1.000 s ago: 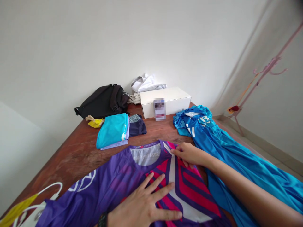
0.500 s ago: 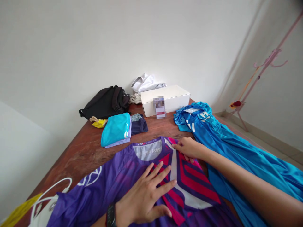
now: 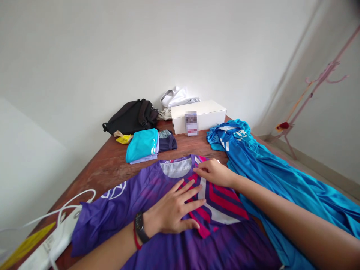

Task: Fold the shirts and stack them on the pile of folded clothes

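A purple jersey lies spread on the table, its collar pointing away from me. On my right, its side with red, white and purple stripes appears folded inward over the front. My left hand rests flat on the chest, fingers spread, with a dark band on the wrist. Beside the collar, my right hand is curled, thumb and fingers closed on the jersey near the shoulder; some fingertips are hidden. A crumpled blue satin-like garment lies to the right, under my right forearm.
Folded turquoise cloth and a dark folded garment lie behind the jersey. Farther back are a black bag, a white box and white cloth. A white power strip with cables lies left; a pink stand stands right.
My right hand has shifted left, closer to the collar, carrying the jersey's edge a little. My left hand stays flat on the chest. The camera view has shifted slightly.
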### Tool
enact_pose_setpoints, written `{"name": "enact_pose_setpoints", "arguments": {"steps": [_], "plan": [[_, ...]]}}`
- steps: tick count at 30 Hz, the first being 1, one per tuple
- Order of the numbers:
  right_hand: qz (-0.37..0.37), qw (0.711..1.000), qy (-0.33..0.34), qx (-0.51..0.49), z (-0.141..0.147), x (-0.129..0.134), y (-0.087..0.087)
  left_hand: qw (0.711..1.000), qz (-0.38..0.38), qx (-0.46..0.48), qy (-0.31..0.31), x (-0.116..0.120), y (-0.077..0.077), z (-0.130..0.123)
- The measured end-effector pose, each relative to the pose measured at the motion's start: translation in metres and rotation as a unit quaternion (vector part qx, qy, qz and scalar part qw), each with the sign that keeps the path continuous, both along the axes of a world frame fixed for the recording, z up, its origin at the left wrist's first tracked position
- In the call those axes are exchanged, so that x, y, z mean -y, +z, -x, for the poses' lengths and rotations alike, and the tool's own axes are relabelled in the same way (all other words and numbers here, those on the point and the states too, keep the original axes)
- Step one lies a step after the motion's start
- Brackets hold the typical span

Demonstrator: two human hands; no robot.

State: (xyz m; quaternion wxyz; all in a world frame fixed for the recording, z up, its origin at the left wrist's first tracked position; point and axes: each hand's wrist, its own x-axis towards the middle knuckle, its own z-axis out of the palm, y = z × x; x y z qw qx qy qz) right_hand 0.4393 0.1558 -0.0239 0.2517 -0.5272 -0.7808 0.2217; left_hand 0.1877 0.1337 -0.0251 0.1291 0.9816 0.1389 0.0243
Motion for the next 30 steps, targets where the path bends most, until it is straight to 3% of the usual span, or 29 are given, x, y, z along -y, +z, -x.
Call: {"name": "enact_pose_setpoints", "arguments": {"steps": [3, 8, 10, 12, 15, 19, 23, 27, 30], "plan": [[-0.009, 0.999, 0.039, -0.010, 0.002, 0.005, 0.000, 1.000, -0.007, 0.011, 0.029, 0.004, 0.011, -0.002], [-0.024, 0.997, 0.072, -0.015, 0.001, 0.005, -0.004, 0.996, -0.013, 0.023, 0.089, 0.008, 0.050, 0.010], [-0.018, 0.997, 0.073, -0.010, 0.000, 0.002, -0.007, 0.989, -0.005, 0.024, 0.146, 0.008, 0.063, 0.026], [-0.005, 0.997, 0.072, -0.001, -0.002, -0.001, -0.010, 0.969, 0.002, 0.040, 0.243, 0.009, 0.067, 0.049], [0.015, 0.997, 0.073, 0.020, -0.004, -0.005, -0.016, 0.916, 0.002, 0.093, 0.391, 0.011, 0.051, 0.095], [0.012, 0.997, 0.069, 0.046, -0.003, -0.006, -0.018, 0.849, -0.035, 0.154, 0.504, 0.011, 0.006, 0.156], [0.010, 0.996, 0.061, 0.058, -0.001, -0.004, -0.017, 0.806, -0.124, 0.189, 0.546, 0.008, -0.025, 0.188], [0.017, 0.995, 0.063, 0.069, -0.001, -0.002, -0.015, 0.788, -0.181, 0.226, 0.543, 0.010, -0.026, 0.190], [0.024, 0.995, 0.062, 0.078, -0.001, 0.000, -0.013, 0.789, -0.179, 0.260, 0.526, 0.017, -0.022, 0.183]]}}
